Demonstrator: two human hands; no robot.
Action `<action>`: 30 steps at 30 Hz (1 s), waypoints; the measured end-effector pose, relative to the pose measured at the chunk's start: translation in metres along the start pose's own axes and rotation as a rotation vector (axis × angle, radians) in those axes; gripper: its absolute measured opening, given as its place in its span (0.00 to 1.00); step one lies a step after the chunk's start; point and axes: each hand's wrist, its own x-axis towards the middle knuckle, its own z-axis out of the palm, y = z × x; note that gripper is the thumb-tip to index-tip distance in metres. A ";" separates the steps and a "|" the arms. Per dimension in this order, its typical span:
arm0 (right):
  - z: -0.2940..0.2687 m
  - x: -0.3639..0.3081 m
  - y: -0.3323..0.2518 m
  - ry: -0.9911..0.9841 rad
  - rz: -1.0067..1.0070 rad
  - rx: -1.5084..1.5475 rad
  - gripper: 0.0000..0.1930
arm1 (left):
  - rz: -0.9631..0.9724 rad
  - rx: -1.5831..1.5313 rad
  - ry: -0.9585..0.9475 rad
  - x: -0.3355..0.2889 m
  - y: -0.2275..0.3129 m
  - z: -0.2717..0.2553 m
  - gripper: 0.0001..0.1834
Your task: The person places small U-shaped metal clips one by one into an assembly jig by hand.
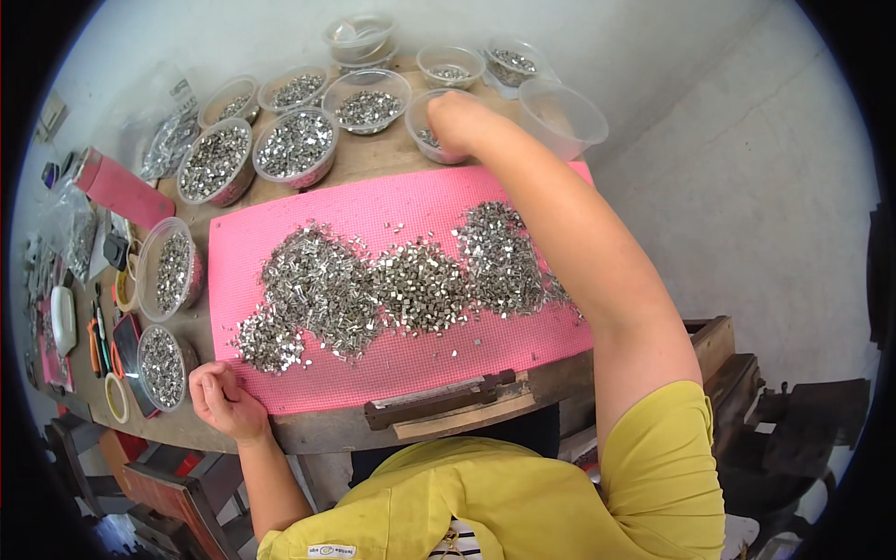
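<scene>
My right hand (455,123) reaches across to the far side and dips into a clear plastic bowl (432,155) with small metal pieces in it. Its fingers are hidden, so I cannot tell what they hold. At the near left corner of the pink textured mat (373,383), my left hand (224,399) rests with curled fingers, and nothing shows in it. Joined heaps of small silvery metal pieces cover the mat's middle: short slim ones (322,289), blocky ones (417,287), another heap (499,257) partly under my right forearm, and a smaller one (269,338) at the left.
Several filled clear bowls (296,145) line the back and left of the wooden table. An empty clear tub (562,117) stands right of my right hand. Farther left are a pink bottle (121,189), a tape roll (117,399) and a phone (133,364). A dark metal bar (439,401) lies along the front edge.
</scene>
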 end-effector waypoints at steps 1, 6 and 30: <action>0.000 0.000 -0.002 0.025 -0.007 0.001 0.13 | -0.002 0.000 0.002 -0.001 0.001 -0.001 0.14; -0.003 -0.012 0.007 0.231 0.101 0.211 0.09 | -0.029 0.028 -0.008 0.004 0.001 0.003 0.14; 0.038 -0.256 -0.005 0.323 0.445 0.933 0.08 | 0.088 0.141 -0.077 -0.008 0.001 0.002 0.12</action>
